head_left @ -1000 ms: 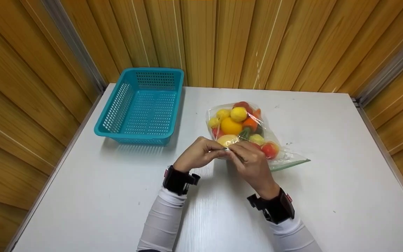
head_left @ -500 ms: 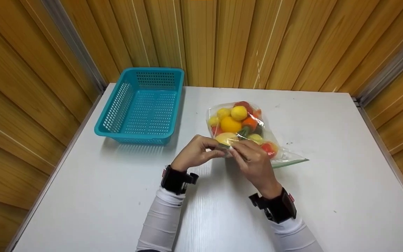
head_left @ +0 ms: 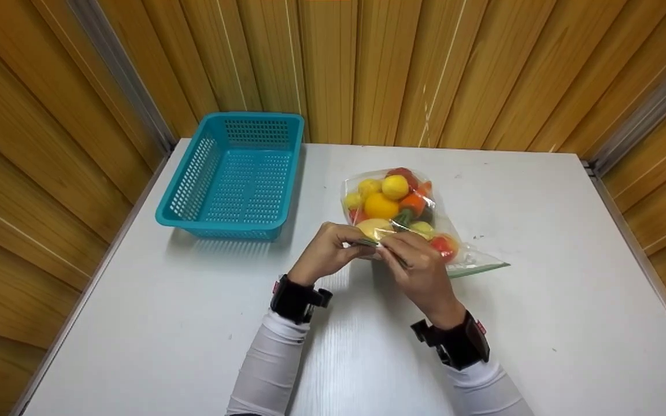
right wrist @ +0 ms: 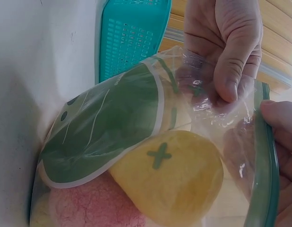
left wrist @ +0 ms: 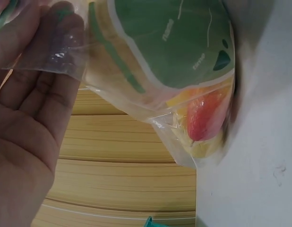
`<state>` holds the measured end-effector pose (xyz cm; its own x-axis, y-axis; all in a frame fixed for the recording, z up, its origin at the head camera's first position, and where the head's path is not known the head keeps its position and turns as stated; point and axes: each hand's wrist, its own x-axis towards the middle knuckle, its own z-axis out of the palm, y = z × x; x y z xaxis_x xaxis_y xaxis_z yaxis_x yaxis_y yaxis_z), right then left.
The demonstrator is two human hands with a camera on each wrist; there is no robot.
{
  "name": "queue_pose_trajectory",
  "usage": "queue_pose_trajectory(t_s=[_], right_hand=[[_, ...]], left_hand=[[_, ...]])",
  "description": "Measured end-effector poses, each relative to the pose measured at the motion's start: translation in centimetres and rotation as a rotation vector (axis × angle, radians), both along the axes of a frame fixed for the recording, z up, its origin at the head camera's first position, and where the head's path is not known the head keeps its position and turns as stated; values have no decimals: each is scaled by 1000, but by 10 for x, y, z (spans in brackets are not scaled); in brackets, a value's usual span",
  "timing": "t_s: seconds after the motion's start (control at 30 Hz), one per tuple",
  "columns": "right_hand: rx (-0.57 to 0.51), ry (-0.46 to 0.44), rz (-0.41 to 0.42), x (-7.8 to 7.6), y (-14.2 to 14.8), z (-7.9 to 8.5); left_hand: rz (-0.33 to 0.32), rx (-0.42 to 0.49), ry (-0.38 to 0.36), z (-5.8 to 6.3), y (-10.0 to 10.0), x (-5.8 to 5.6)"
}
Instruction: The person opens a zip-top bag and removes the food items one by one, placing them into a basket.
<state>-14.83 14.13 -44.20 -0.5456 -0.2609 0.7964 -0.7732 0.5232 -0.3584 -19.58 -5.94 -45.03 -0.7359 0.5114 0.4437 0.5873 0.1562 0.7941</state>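
A clear zip bag full of fruit and vegetables lies right of centre on the white table. Through its film show lemons, an orange, an orange vegetable with a green top and a red and yellow fruit. My left hand pinches the near left corner of the bag between thumb and fingers. Close beside it, my right hand pinches the green zip strip. The right wrist view shows a green printed label and a large yellow fruit behind the film.
A turquoise perforated basket stands at the back left of the table. Wood-patterned panels rise behind the table and on both sides.
Both hands stay at the bag's near edge and have shifted only slightly. A little more of the dark green strip shows between their fingertips. The bag's right corner has moved slightly left.
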Motion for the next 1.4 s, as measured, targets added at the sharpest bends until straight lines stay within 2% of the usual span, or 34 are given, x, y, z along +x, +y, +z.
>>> queue_pose_trajectory(t_s=[0.23,0.6,1.0,1.27,1.4], right_hand=[[3,-3,-22,-1,-1,0],[0,2,-25,-4,-2,-3],[13,-24,-20,-6,1,-6],[16,-44,-3,-6,3,-6],[15,-50,14,-7,2,-6]], left_hand=[[47,16,32,1,-3,-1],[77,13,13,-3,-3,-4],[79,-13,-1,-4,-2,-5],[53,2,-56,-2,-3,-5],[51,9,-61,-3,-4,-4]])
